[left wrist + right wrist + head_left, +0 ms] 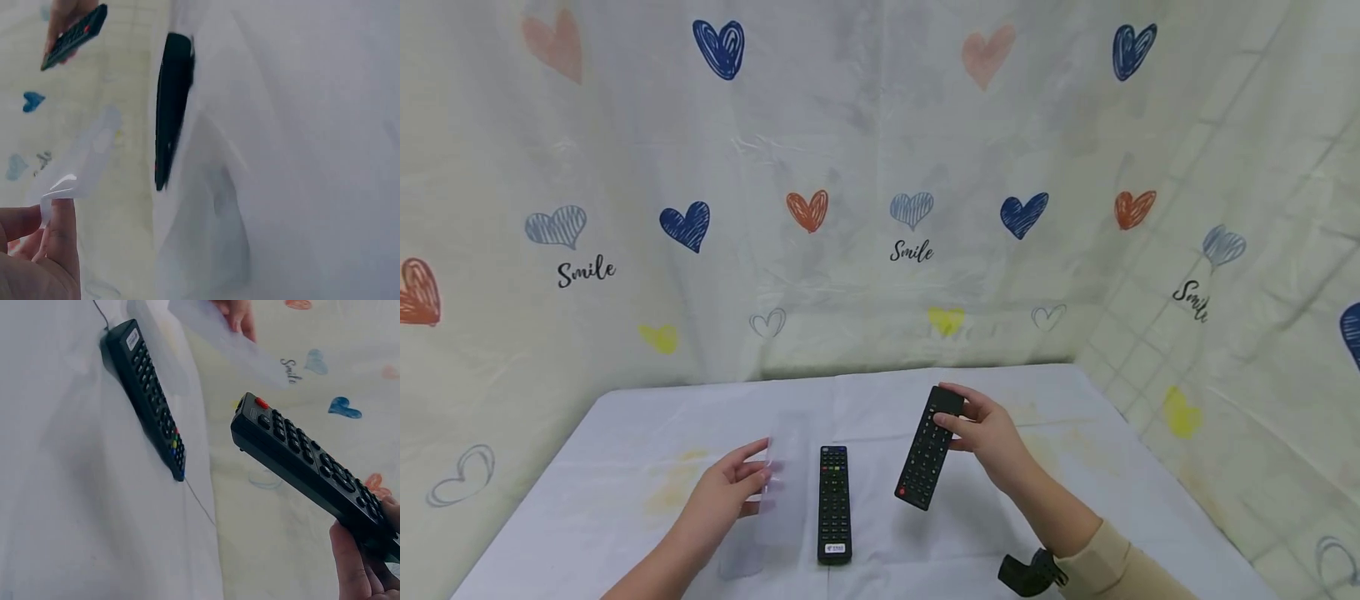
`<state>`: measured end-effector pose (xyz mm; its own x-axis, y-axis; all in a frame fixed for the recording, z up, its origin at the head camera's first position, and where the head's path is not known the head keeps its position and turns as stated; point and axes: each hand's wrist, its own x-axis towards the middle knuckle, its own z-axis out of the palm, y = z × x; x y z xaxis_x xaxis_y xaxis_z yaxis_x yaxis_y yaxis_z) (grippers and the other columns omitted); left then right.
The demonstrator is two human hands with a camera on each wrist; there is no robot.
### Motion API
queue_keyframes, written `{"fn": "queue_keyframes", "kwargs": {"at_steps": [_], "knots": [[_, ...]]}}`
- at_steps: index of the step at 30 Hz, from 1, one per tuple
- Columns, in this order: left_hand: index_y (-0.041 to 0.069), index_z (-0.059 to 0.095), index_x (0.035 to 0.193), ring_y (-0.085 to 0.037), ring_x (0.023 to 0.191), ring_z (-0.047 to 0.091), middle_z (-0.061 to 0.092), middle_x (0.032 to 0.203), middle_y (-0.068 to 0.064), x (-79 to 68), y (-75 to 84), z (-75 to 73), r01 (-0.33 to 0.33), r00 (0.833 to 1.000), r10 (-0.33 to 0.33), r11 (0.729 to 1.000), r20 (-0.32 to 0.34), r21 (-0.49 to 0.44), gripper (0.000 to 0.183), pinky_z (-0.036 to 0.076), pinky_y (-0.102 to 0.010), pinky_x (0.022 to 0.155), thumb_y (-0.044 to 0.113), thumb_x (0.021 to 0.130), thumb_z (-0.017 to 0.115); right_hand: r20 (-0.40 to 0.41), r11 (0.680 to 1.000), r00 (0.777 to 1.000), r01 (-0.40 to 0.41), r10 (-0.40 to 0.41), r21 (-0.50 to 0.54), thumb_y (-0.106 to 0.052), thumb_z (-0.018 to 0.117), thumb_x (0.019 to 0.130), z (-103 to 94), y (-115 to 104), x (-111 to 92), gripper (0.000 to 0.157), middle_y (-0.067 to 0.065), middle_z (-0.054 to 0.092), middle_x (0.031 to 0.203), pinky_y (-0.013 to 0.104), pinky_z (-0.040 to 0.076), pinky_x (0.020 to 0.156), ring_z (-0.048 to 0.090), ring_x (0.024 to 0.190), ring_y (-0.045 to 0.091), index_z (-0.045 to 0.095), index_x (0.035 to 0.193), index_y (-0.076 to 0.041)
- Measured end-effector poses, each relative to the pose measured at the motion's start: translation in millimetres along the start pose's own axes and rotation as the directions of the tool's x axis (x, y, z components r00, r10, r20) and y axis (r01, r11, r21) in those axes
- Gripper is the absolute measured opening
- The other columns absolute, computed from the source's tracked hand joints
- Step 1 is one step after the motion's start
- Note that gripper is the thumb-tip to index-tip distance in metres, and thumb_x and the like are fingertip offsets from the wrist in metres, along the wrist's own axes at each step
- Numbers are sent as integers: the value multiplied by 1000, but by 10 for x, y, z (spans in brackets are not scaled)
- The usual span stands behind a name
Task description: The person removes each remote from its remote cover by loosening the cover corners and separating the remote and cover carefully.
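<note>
My left hand [721,493] pinches a clear plastic sleeve [787,483] by its edge, above the table's left half. In the left wrist view the thumb and fingers grip one end of this sleeve [87,156]. A black remote control [834,504] lies face up on the table between the hands, its white label at the near end. Over the table to the right, my right hand [996,446] holds another black remote control [922,458] by its upper end, tilted. Its red button [261,403] is at the end away from the fingers.
A white cloth covers the table [865,417]. At the near left, a faint translucent patch [741,554] shows on the cloth; I cannot tell whether it is film or shadow. A black strap-like device [1030,573] sits by the right sleeve. A heart-patterned curtain [850,283] hangs behind.
</note>
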<state>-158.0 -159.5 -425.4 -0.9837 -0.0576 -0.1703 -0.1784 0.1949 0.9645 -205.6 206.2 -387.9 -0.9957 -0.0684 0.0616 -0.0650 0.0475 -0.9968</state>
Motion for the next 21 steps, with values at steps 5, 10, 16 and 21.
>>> {"fn": "queue_keyframes", "kwargs": {"at_steps": [5, 10, 16, 21], "knots": [[9, 45, 148, -20, 94, 66, 65, 121, -14, 12, -137, -435, 18, 1000, -19, 1000, 17, 15, 50, 58, -38, 75, 7, 99, 57, 17, 1000, 1000, -19, 19, -10, -6, 74, 88, 26, 85, -17, 54, 17, 63, 117, 42, 60, 77, 68, 93, 22, 57, 139, -8], [4, 39, 150, -22, 97, 66, 63, 126, -18, 30, -238, -757, 36, 999, -39, 996, 36, 80, 53, 58, -37, 78, 11, 100, 55, 28, 1000, 999, -26, 26, -15, -6, 74, 88, 38, 146, -25, 52, 17, 64, 116, 43, 60, 77, 69, 93, 23, 57, 138, -8], [0, 38, 150, -21, 94, 67, 68, 117, -12, 106, -418, -984, 103, 994, -108, 987, 32, 124, 56, 58, -36, 77, 13, 98, 57, 39, 999, 998, -41, 42, -13, -7, 75, 87, 50, 188, -42, 54, 16, 64, 114, 43, 60, 76, 69, 92, 23, 57, 138, -7], [-5, 36, 148, -18, 88, 64, 68, 110, -11, 175, -516, -1048, 156, 987, -159, 978, 13, 139, 58, 57, -35, 70, 10, 96, 59, 43, 998, 998, -51, 52, -28, -9, 76, 87, 39, 201, -62, 53, 16, 65, 115, 43, 60, 76, 69, 93, 24, 58, 138, -9]]}}
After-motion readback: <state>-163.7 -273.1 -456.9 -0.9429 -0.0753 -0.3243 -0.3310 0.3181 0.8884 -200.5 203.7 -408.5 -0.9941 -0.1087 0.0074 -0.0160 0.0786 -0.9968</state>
